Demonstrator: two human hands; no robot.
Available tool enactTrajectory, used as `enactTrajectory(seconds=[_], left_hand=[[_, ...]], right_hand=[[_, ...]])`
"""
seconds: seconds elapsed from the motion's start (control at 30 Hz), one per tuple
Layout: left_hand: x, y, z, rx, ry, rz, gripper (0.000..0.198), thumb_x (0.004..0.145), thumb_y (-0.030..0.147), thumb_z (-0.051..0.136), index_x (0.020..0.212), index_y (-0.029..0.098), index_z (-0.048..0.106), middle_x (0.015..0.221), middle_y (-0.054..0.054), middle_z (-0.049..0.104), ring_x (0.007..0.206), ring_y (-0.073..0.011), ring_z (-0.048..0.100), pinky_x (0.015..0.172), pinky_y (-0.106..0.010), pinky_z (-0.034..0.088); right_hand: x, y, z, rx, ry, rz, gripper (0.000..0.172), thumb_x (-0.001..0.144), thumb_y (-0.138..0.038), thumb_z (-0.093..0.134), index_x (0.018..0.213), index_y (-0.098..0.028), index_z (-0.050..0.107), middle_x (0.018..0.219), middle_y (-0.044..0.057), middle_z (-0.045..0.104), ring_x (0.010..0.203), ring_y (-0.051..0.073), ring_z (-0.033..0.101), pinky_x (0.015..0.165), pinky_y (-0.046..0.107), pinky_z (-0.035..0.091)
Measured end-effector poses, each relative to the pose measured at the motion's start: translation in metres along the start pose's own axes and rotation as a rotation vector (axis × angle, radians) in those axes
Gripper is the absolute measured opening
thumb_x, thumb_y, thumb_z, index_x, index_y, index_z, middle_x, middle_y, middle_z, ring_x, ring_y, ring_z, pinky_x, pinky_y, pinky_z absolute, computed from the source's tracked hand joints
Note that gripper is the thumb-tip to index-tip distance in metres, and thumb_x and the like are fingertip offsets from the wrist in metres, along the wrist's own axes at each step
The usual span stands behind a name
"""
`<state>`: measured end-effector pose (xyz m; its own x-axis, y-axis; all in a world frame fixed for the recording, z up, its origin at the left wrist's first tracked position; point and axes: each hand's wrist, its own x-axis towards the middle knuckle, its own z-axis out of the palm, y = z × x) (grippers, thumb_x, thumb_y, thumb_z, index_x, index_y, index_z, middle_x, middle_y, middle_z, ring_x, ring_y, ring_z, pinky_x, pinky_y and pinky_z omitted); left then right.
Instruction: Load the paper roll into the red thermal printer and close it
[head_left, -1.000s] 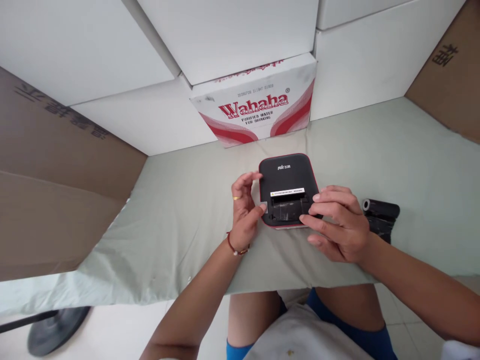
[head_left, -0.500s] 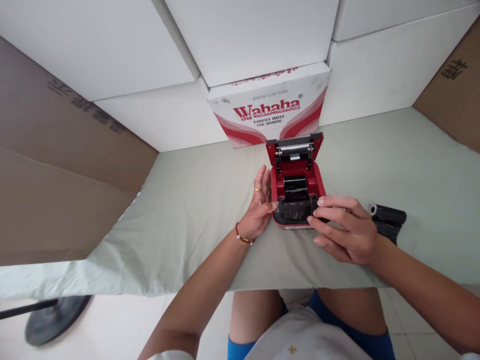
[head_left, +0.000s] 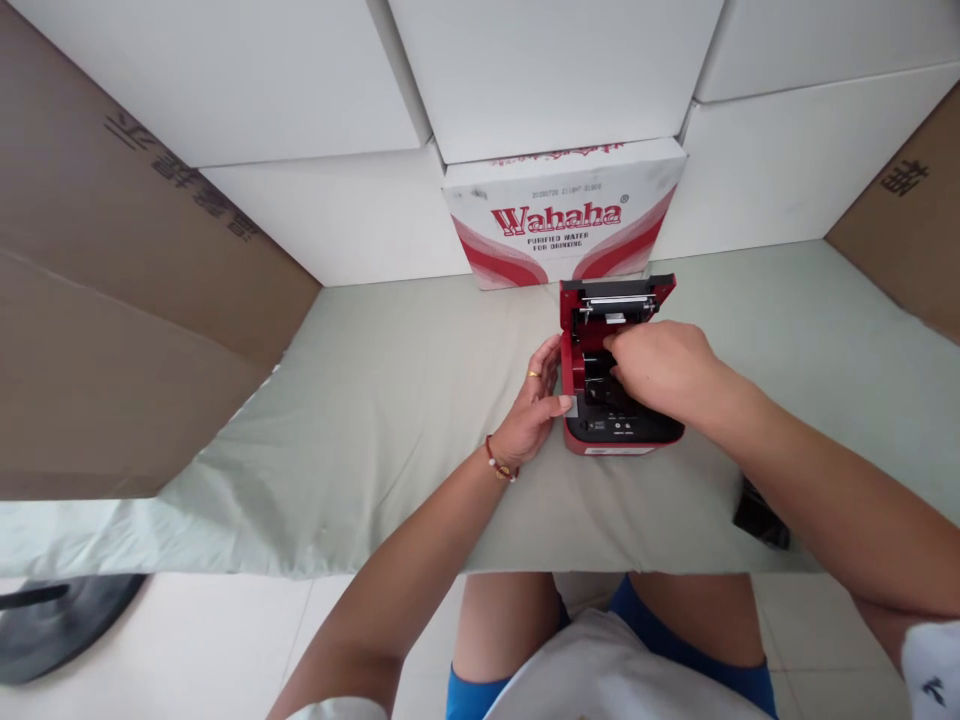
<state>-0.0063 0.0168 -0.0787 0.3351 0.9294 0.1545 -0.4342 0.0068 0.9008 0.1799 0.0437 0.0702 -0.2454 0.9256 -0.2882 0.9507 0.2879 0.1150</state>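
Note:
A red and black label printer [head_left: 619,432] stands on the cloth with its lid [head_left: 616,287] raised. My left hand [head_left: 529,415] grips its left side, thumb on the front corner and fingers along the outer wall. Over the open bay, my right hand [head_left: 666,368] reaches in from the right with bent fingers. Its fingertips are at the black ribbon roll [head_left: 598,366] inside the bay; the hand covers the right part of that roll. Dark film [head_left: 600,393] shows just in front of the roll. A second black roll [head_left: 759,515] lies on the cloth, partly hidden under my right forearm.
Behind the printer stands a white and red water carton [head_left: 562,225], close to the raised lid. White boxes [head_left: 345,215] form a wall at the back. Brown cardboard panels [head_left: 135,330] flank the pale green cloth [head_left: 405,400]. A black round base [head_left: 75,625] sits on the floor.
My right hand has moved from the printer's front edge back into the bay. The black film no longer covers the front panel, whose markings now show. The view has shifted slightly.

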Motion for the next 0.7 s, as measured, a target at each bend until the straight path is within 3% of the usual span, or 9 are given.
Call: enactTrajectory(seconds=[0.17, 0.4, 0.57, 0.7], left_hand=[[0.002, -0.001, 0.001, -0.013, -0.005, 0.018, 0.093, 0.08, 0.052, 0.093, 0.161, 0.038, 0.049, 0.185, -0.004, 0.038, 0.178, -0.0326, 0.022, 0.148, -0.055, 0.011], [0.005, -0.005, -0.001, 0.004, -0.012, 0.027, 0.097, 0.077, 0.057, 0.094, 0.161, 0.038, 0.05, 0.185, -0.006, 0.039, 0.178, -0.0354, 0.023, 0.147, -0.057, 0.013], [0.005, -0.004, -0.001, -0.004, -0.01, 0.013, 0.093, 0.078, 0.057, 0.094, 0.159, 0.035, 0.053, 0.182, -0.007, 0.043, 0.177, -0.0361, 0.026, 0.146, -0.057, 0.017], [0.004, -0.002, 0.0, -0.007, -0.01, 0.018, 0.09, 0.078, 0.055, 0.093, 0.157, 0.034, 0.055, 0.18, -0.008, 0.046, 0.174, -0.0365, 0.032, 0.145, -0.057, 0.02]], right_hand=[[0.009, -0.008, -0.001, -0.003, -0.022, -0.021, 0.035, 0.098, -0.012, 0.057, 0.117, -0.017, 0.085, 0.12, 0.021, 0.085, 0.108, 0.035, 0.081, 0.08, 0.039, 0.058], [-0.005, 0.008, 0.012, 0.069, 0.053, -0.014, 0.039, 0.102, -0.027, 0.06, 0.138, -0.023, 0.073, 0.132, 0.016, 0.082, 0.111, 0.036, 0.079, 0.076, 0.04, 0.055], [-0.018, 0.025, 0.022, 0.216, 0.139, 0.009, 0.034, 0.106, -0.026, 0.052, 0.128, -0.025, 0.078, 0.13, 0.009, 0.082, 0.11, 0.031, 0.078, 0.08, 0.039, 0.055], [-0.02, 0.024, 0.023, 0.189, 0.136, -0.078, 0.031, 0.105, -0.031, 0.059, 0.124, -0.026, 0.082, 0.138, 0.008, 0.079, 0.111, 0.029, 0.077, 0.08, 0.038, 0.055]])
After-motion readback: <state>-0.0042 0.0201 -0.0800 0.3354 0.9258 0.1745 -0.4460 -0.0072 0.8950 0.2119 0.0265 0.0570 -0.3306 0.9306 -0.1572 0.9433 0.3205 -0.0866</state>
